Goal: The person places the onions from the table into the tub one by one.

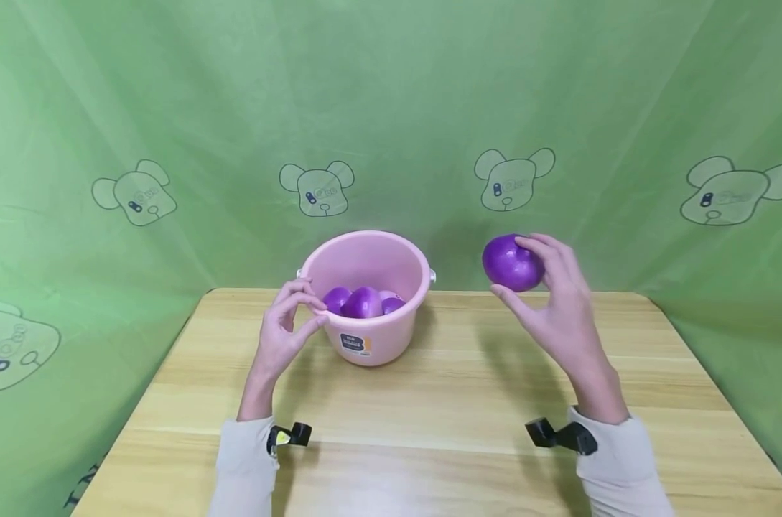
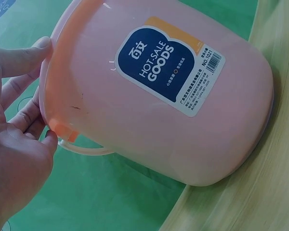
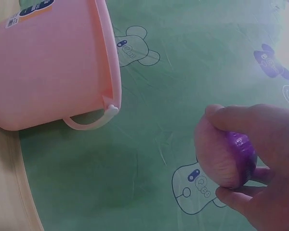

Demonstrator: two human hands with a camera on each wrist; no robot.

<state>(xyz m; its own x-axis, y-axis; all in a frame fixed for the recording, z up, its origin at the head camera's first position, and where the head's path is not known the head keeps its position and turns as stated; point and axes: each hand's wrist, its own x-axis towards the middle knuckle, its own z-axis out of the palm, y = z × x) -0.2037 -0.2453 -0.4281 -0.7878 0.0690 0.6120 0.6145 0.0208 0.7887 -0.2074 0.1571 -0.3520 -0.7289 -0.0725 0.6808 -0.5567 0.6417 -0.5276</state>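
A pink bucket (image 1: 378, 337) stands upright on the table. Its label (image 2: 166, 65) reads "HOT-SALE GOODS". Inside lie several purple onions (image 1: 362, 302), paler on one side. My left hand (image 1: 284, 327) holds the bucket's rim at its near left, thumb outside and fingertips over the edge. To the right of the bucket, my right hand (image 1: 561, 309) grips another purple onion (image 1: 510, 263) between thumb and fingers, up in the air above the table. In the right wrist view this onion (image 3: 216, 154) shows a pale half and a glossy purple half.
The wooden table (image 1: 416, 409) carries the bucket near its far edge. A green curtain (image 1: 403, 108) printed with bear heads hangs behind and at both sides. The bucket's pale handle (image 3: 94, 122) hangs down. Black mounts, one of them a wrist mount (image 1: 561, 436), sit on both sleeves.
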